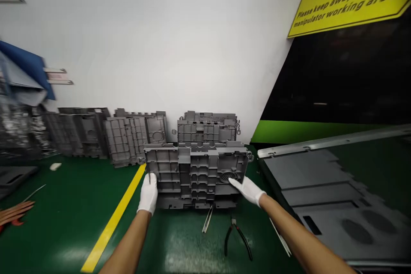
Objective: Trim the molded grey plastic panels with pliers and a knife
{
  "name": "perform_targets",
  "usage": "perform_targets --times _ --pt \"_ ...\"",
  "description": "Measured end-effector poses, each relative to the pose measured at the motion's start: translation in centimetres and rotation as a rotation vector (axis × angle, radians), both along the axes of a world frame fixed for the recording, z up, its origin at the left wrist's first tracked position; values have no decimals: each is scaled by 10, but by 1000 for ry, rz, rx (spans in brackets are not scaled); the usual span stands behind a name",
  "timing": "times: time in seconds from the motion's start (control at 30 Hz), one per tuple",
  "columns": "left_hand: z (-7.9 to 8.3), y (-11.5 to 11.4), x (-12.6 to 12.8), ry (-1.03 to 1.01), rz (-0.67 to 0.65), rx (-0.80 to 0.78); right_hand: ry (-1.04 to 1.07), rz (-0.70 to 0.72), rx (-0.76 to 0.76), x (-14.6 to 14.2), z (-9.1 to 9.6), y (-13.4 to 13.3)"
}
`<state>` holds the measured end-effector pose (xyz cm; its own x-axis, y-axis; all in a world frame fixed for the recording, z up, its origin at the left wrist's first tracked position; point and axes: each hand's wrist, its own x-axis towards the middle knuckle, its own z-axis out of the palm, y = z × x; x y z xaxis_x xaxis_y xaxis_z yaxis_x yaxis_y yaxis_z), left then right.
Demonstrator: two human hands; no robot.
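Over a green surface (189, 250), a ribbed grey panel (184, 169) held upright.
Black-handled pliers (233, 222) and tweezers (208, 219) lie nearest; beyond, the white-gloved left hand (148, 192) clasps the panel's left edge and the right hand (252, 190) its right, thumb near a round vent (225, 177). Whether the lower edge touches the surface, I cannot tell. The panel looks stiff and fairly light, its thin ribs and side loops (250, 156) perhaps brittle, so the solid side edges seem the best hold. Farther back, similar panels (207, 132) stand near a white wall (212, 68).
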<state>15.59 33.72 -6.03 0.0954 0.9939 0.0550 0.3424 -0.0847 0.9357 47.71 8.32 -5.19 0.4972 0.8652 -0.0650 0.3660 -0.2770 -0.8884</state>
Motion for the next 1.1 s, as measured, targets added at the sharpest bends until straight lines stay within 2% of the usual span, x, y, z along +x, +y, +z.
perform_targets --times 0.1,0.23,0.37,0.5,0.67,0.8,0.87,0.97,1.03,1.1 --pt "-25 37 29 0 -72 -129 36 -55 -64 21 -15 26" --pt "-43 63 53 -15 -176 -237 103 -105 -128 41 -27 46" --pt "-46 83 71 0 -195 -295 195 -107 -91 61 -31 65" --pt "-50 102 83 41 -200 -278 301 -138 -121 80 -40 84" --pt "-60 116 92 39 -229 -305 355 -170 -67 89 -50 96" --pt "-47 115 99 45 -238 -288 406 -211 -36 86 -41 98" --pt "-34 111 97 56 -262 -296 397 -272 -34 78 -36 95" --pt "-21 99 80 183 -238 -259 301 -494 -47 51 -35 71" --pt "-24 84 64 289 -161 -223 283 -668 -43 24 -44 36" --pt "-36 64 50 334 -112 -241 364 -818 -40 -7 -59 -14"
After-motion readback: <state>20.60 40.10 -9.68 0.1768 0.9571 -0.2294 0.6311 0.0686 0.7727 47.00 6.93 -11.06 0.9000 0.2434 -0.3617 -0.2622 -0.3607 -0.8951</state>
